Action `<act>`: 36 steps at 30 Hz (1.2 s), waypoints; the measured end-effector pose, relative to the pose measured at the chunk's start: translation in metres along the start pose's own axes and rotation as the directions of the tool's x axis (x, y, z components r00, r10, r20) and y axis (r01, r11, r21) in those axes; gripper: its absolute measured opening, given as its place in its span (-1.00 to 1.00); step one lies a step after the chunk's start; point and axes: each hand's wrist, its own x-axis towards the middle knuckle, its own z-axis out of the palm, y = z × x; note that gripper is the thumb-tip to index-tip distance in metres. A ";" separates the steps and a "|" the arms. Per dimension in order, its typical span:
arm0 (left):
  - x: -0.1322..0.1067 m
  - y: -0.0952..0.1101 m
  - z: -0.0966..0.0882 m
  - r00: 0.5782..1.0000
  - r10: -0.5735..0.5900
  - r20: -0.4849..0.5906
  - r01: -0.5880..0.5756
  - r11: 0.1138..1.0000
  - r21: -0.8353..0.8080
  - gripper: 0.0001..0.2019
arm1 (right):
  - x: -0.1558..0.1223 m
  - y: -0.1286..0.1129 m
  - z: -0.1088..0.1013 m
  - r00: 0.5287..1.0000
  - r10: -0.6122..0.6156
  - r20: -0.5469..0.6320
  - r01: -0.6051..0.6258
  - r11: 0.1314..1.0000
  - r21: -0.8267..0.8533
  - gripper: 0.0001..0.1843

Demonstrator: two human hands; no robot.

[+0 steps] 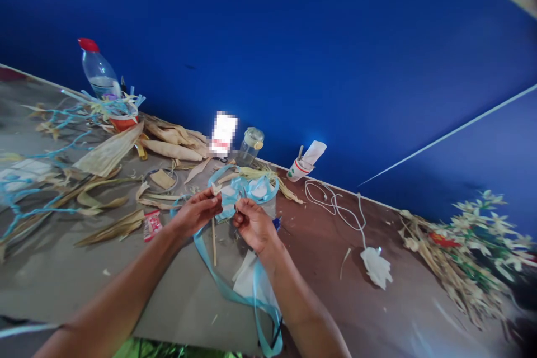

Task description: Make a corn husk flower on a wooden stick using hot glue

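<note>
My left hand [196, 213] pinches the top of a thin wooden stick [213, 240] that hangs down toward the table, with a small pale husk piece at its tip. My right hand [251, 224] is closed in a pinch just to the right, its fingers on light blue ribbon [235, 291]. That ribbon loops between both hands and trails down to the near table edge. A coil of the same blue ribbon [251, 185] lies just behind the hands.
Dried corn husks [168, 142] and blue cord litter the left of the table [398, 302]. A plastic bottle [97, 70], glass jar [250, 145], paper cup [300, 168] and white cable [335, 204] line the blue wall. Husk flowers [465, 246] lie at right.
</note>
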 end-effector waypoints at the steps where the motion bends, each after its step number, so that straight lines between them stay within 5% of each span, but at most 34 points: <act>1: 0.000 -0.002 0.000 1.000 -0.011 -0.023 0.011 1.000 0.015 -0.83 | 0.000 0.001 0.002 1.000 -0.019 -0.003 0.019 1.000 0.004 -0.73; 7: -0.001 -0.013 0.007 0.999 -0.051 0.004 0.050 0.990 0.132 -0.79 | 0.006 0.012 0.006 0.985 -0.148 -0.086 0.142 0.987 -0.078 -0.76; 10: -0.001 -0.013 0.010 0.998 -0.061 -0.001 0.061 0.985 0.163 -0.75 | 0.011 0.017 0.001 0.953 -0.272 -0.136 0.226 0.933 -0.281 -0.84; 13: 0.000 -0.007 0.010 0.995 -0.036 -0.090 0.051 0.984 0.170 -0.70 | 0.014 0.015 -0.011 0.876 -0.457 -0.153 0.275 0.734 -0.621 -0.91; 16: 0.001 -0.001 0.006 0.986 0.029 -0.162 -0.005 0.989 0.148 -0.69 | 0.014 0.007 -0.022 0.810 -0.585 -0.051 0.246 0.417 -0.875 -0.88; 21: 0.004 0.005 0.000 0.971 0.133 -0.196 -0.104 0.983 0.153 -0.78 | 0.011 0.002 -0.022 0.858 -0.453 0.242 0.246 -0.053 -0.968 -0.79; 26: 0.005 0.005 -0.005 0.965 0.158 -0.209 -0.132 0.982 0.133 -0.83 | 0.016 0.013 -0.011 0.872 -0.190 0.452 0.362 -0.374 -0.854 -0.75; 29: 0.006 0.002 -0.009 0.980 0.065 -0.187 -0.030 0.982 0.186 -0.83 | 0.019 0.015 -0.010 0.915 -0.069 0.397 0.309 -0.512 -0.801 -0.73; 32: 0.008 0.000 -0.011 0.978 -0.019 -0.206 0.077 0.958 0.277 -0.79 | 0.020 0.012 -0.013 0.936 -0.116 0.333 0.197 -0.613 -0.765 -0.72; 36: 0.011 -0.001 -0.010 0.964 0.103 -0.243 -0.009 0.932 0.362 -0.74 | 0.021 0.006 -0.014 0.926 -0.182 0.331 0.156 -0.612 -0.775 -0.71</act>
